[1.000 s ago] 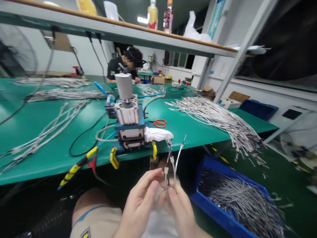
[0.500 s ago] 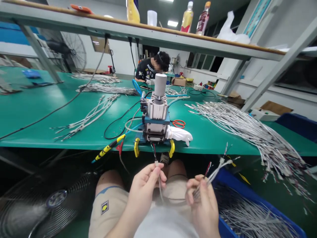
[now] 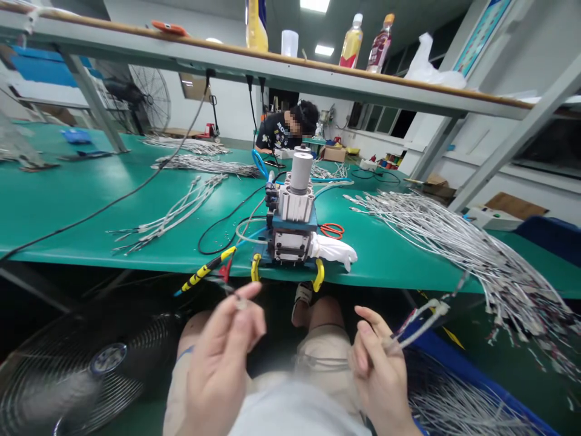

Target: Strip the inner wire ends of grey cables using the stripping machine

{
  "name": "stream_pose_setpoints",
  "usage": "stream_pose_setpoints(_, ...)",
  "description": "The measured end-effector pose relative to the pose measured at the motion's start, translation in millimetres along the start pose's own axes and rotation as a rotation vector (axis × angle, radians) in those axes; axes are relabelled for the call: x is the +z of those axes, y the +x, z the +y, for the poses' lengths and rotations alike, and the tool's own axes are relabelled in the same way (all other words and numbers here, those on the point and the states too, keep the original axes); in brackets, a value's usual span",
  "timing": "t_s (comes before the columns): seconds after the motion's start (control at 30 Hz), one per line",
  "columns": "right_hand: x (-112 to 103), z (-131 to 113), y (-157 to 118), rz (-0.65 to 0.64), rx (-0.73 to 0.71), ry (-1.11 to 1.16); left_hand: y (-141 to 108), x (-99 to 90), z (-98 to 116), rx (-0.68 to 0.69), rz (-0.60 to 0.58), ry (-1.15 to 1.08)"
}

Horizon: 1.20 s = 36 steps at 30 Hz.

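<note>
My left hand (image 3: 224,357), blurred by motion, is left of the machine's front, below the table edge. Its thumb and forefinger pinch a cable end (image 3: 241,304) with a pale sleeve and dark wires pointing left. My right hand (image 3: 379,363) is closed round several white cables (image 3: 424,327). Their ends, with thin coloured wires, stick out to the right, and grey strands hang blurred between the hands. In front of me a small pneumatic press (image 3: 293,209) with a white cylinder on top stands at the table's edge, between two yellow handles (image 3: 319,274).
The green table (image 3: 149,200) carries a big pile of white cables (image 3: 436,230) at right and smaller bundles at left. A blue bin (image 3: 490,387) of cables is below right, a fan (image 3: 109,360) below left. A shelf (image 3: 318,63) crosses above; a co-worker (image 3: 288,127) sits opposite.
My left hand has moved left and nearer to me, away from the press front, with the cable end in its fingers. My right hand has shifted slightly right with its cables.
</note>
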State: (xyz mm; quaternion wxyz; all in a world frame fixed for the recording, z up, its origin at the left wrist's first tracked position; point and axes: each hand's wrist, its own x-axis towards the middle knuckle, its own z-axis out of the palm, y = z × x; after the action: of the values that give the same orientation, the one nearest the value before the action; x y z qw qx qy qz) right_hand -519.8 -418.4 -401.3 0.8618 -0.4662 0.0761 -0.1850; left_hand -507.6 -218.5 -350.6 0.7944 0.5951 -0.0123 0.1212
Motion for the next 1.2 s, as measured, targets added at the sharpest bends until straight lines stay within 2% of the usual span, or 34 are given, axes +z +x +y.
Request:
stream_pose_setpoints(0.13,9,-5,-6,-0.068,0.001,-0.066,-9,23.6,-31,-0.121,-0.177,0.039)
stream_pose_setpoints(0.3,15,-9,-4,-0.188,0.039,-0.108,-20,34.9,-36,-0.231,-0.280,0.028)
stream_pose_setpoints(0.47,17,-6,-1,-0.264,0.109,-0.092,-28,34.2,-44,-0.269,-0.338,0.052)
stream_pose_setpoints(0.77,17,-6,-3,-0.337,0.100,-0.145,-33,31.0,-50,-0.272,-0.444,0.139)
stream_pose_setpoints(1.03,14,-7,-4,-0.329,0.097,-0.168,-33,30.6,-52,-0.232,-0.484,0.182)
stream_pose_setpoints(1.2,19,-12,-4,-0.414,0.104,-0.157,-32,31.6,-52,-0.212,-0.483,0.244)
